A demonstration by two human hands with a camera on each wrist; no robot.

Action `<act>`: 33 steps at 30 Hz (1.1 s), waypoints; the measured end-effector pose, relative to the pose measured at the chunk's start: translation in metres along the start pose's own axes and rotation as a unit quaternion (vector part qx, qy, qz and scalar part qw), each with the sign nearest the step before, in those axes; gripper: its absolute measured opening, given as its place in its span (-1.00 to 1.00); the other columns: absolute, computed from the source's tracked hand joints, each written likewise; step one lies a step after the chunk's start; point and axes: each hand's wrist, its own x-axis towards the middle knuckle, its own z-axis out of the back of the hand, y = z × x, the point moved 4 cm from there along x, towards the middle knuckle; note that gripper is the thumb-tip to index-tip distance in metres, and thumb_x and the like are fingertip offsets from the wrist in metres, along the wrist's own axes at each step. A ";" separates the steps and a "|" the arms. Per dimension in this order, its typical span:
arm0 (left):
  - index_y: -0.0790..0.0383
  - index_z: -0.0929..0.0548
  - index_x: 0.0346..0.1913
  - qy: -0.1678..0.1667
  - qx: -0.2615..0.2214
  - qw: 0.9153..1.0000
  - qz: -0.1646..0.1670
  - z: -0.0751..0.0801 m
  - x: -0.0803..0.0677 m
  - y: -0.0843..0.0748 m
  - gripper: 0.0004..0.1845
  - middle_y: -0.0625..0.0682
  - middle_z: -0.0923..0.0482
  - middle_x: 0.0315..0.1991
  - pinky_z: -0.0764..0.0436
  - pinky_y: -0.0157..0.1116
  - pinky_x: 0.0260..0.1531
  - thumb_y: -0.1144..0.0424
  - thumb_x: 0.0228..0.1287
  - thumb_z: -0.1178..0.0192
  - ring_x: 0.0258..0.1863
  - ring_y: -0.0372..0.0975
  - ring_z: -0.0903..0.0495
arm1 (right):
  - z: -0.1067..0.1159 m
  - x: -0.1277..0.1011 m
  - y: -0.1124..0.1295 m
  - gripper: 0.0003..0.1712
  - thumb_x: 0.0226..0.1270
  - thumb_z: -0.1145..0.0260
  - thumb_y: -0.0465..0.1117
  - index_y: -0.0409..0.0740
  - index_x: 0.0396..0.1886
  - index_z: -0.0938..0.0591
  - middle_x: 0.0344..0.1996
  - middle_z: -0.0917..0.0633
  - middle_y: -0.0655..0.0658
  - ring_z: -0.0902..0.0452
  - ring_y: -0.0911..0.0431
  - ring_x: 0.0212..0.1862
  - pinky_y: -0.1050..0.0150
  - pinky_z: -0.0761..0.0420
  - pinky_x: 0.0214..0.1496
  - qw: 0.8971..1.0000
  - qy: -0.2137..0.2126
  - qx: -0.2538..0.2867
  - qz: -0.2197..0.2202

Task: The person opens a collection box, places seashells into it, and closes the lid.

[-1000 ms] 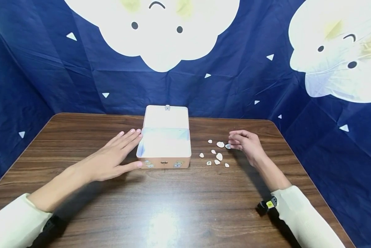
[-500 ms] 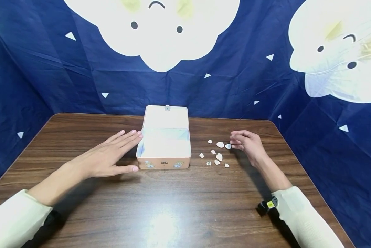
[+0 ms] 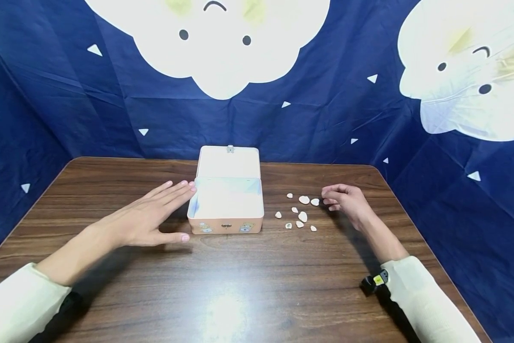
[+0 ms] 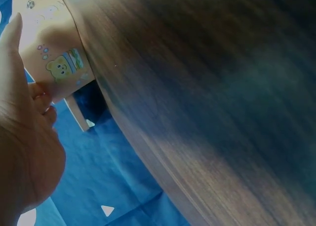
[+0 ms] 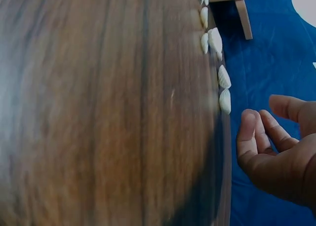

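Observation:
An open peach tin box with a pale interior and bear pictures stands mid-table, its hinged lid tipped back. My left hand lies beside the box's left side with fingers straight and thumb spread; the left wrist view has it next to the box's printed wall. Whether the fingertips touch the rim, I cannot tell. Several small white seashells lie loose to the right of the box, among them a ribbed shell and a larger shell. Just right of the shells is my right hand, fingers loosely bent, holding nothing.
The brown wood-grain table ends at a rounded back edge. Behind it and along the sides hangs a dark blue cloth with white clouds and triangles. A black wrist camera sits under the right sleeve.
My right hand has shifted slightly right, away from the nearest shell. My left thumb has drawn back from the box's front corner. The box and shells stay put.

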 end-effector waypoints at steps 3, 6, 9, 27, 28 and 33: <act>0.19 -0.12 0.86 0.001 -0.004 1.000 0.000 0.000 0.000 0.000 0.21 0.16 -0.17 0.84 0.36 -0.44 0.84 -0.42 0.46 -0.40 0.83 0.08 -0.21 | 0.001 0.001 -0.004 -0.61 0.60 -0.44 -0.28 -0.43 0.26 -0.69 -0.26 -0.83 0.22 -0.73 0.31 -0.21 0.42 -0.77 -0.18 0.999 0.006 -0.038 -0.012; 0.18 -0.12 0.86 0.006 -0.009 1.000 0.005 0.001 0.000 0.000 0.20 0.15 -0.16 0.85 0.36 -0.45 0.83 -0.43 0.46 -0.39 0.84 0.09 -0.20 | 0.001 0.002 -0.007 -0.52 0.55 -0.49 -0.26 -0.47 0.31 -0.67 -0.30 -0.84 0.22 -0.72 0.32 -0.23 0.42 -0.76 -0.20 0.997 0.017 -0.068 -0.018; 0.18 -0.12 0.86 0.012 -0.015 1.000 0.010 0.002 0.000 -0.001 0.20 0.15 -0.16 0.85 0.36 -0.45 0.83 -0.44 0.46 -0.39 0.83 0.10 -0.20 | 0.000 0.003 -0.008 -0.46 0.51 -0.52 -0.25 -0.49 0.33 -0.67 -0.28 -0.86 0.19 -0.73 0.33 -0.22 0.40 -0.77 -0.19 0.996 0.023 -0.089 -0.016; 0.21 -0.13 0.85 0.029 -0.025 0.999 0.019 0.006 0.002 -0.005 0.21 0.16 -0.14 0.85 0.34 -0.42 0.85 -0.46 0.46 -0.37 0.83 0.14 -0.18 | -0.005 0.010 -0.010 -0.36 0.26 -0.71 -0.19 -0.34 0.30 -0.78 0.12 -0.88 -0.25 -0.69 0.35 -0.24 0.41 -0.66 -0.16 0.979 0.009 -0.202 -0.008; 0.20 -0.13 0.85 0.030 -0.025 0.999 0.019 0.006 0.002 -0.005 0.21 0.16 -0.14 0.85 0.34 -0.42 0.85 -0.46 0.46 -0.37 0.83 0.14 -0.19 | -0.005 0.010 -0.010 -0.36 0.26 -0.72 -0.18 -0.34 0.29 -0.78 0.11 -0.88 -0.24 -0.69 0.34 -0.24 0.41 -0.66 -0.16 0.978 0.009 -0.206 -0.006; 0.21 -0.14 0.85 0.031 -0.024 0.999 0.018 0.006 0.003 -0.005 0.21 0.17 -0.15 0.85 0.35 -0.42 0.85 -0.46 0.46 -0.37 0.83 0.14 -0.18 | -0.006 0.011 -0.008 -0.41 0.23 -0.74 -0.19 -0.34 0.21 -0.82 -0.10 -0.90 -0.07 -0.65 0.33 -0.26 0.41 -0.65 -0.22 0.976 0.003 -0.216 0.001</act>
